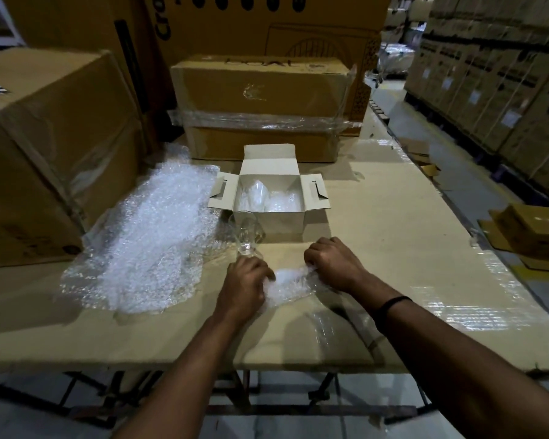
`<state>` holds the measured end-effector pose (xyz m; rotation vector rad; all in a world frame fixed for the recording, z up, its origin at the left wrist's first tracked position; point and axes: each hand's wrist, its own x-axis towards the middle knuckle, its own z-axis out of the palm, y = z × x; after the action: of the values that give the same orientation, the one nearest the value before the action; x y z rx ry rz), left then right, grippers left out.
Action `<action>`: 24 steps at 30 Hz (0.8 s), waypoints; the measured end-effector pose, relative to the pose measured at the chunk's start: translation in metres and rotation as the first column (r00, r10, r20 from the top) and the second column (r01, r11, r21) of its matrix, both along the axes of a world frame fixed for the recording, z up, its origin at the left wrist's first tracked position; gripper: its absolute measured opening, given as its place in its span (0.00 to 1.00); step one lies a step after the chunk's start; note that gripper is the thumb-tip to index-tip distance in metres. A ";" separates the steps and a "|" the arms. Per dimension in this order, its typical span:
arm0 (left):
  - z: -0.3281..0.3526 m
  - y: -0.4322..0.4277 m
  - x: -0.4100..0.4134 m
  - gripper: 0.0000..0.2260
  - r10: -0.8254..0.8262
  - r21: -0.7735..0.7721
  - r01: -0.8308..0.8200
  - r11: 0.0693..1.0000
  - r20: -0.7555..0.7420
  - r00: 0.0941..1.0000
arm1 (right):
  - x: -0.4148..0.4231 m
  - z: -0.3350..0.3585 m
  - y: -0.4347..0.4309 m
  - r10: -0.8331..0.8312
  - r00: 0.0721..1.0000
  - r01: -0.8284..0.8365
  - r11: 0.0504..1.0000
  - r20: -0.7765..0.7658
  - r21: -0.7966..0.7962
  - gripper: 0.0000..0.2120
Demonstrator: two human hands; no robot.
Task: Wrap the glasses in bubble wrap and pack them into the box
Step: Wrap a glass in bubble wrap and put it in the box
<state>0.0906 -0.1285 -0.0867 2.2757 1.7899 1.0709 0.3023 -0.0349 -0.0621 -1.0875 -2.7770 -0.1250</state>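
A person's left hand (244,280) and right hand (333,264) grip opposite ends of a small bundle of bubble wrap (290,283) on a cardboard-covered table (393,232), the left hand's fingers curled over its left end and the right hand closed in a fist on its right end; what the bundle holds cannot be made out. A black band (393,304) circles the right wrist. Just beyond the left hand an unwrapped clear glass (246,231) stands upright, close against the near left corner of an open white box (282,221), whose flaps are spread to the sides and back. Two wrapped bundles (255,194) sit side by side inside the box. To the left, a loose heap of bubble wrap sheets (146,236) lies across the table. A plastic-banded carton (260,106) stands behind the box, a large carton (45,153) at far left, and stacked cartons (504,90) line the aisle at right.
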 end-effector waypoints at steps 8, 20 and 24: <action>-0.019 -0.010 -0.011 0.16 0.007 -0.308 0.003 0.951 0.031 1.000 | 0.014 0.011 -0.012 -0.062 0.979 0.126 0.933 0.192 -0.338 0.22; -0.006 -0.008 -0.003 0.10 0.095 -0.256 -0.090 0.962 0.008 0.995 | -0.045 0.010 -0.027 -0.125 0.962 0.181 0.958 0.244 -0.222 0.24; -0.009 -0.004 -0.011 0.14 0.121 -0.215 -0.094 0.972 0.117 0.986 | -0.057 0.016 -0.022 -0.163 0.952 0.248 0.906 0.258 -0.342 0.21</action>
<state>0.0797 -0.1330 -0.0954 1.9641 1.8935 0.9678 0.2450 -0.0571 -0.0461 -1.5491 -2.9507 0.2875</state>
